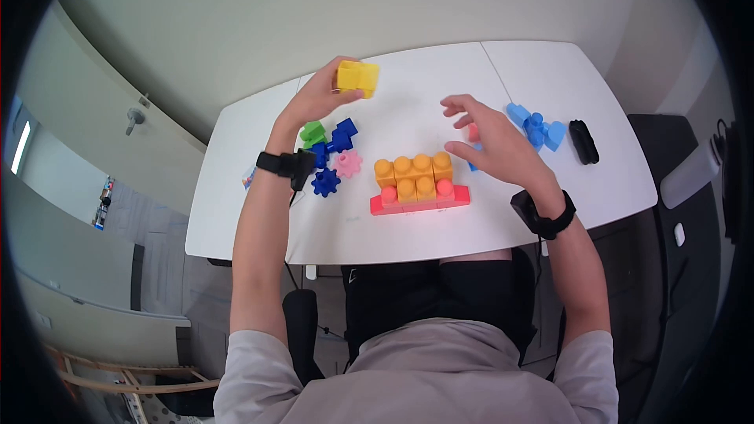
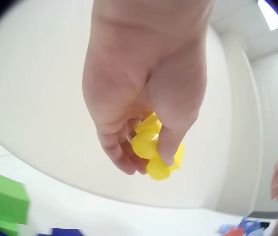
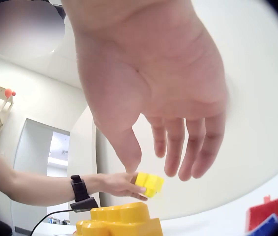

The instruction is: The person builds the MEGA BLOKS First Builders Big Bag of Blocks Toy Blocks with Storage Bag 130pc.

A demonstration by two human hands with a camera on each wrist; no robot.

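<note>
My left hand (image 1: 316, 100) grips a yellow toy building block (image 1: 357, 77), raised over the far left part of the table. In the left wrist view, the block's round studs (image 2: 158, 167) show between the thumb and the curled fingers. My right hand (image 1: 500, 145) is held over the table with fingers loosely spread, nothing between them. Between the hands and nearer the body stands an assembly of orange-yellow studded blocks (image 1: 415, 166) on a long red base (image 1: 408, 207). Two red studs flank its lower orange-yellow blocks. The right hand partly covers a red piece (image 1: 473, 133).
Left on the white table (image 1: 322, 232) lie green blocks (image 1: 312, 133), several dark blue pieces (image 1: 326, 183) and a pink gear-shaped piece (image 1: 346, 162). Light blue blocks (image 1: 536, 130) and a black case (image 1: 583, 142) lie at the right. Behind the table rises a wall.
</note>
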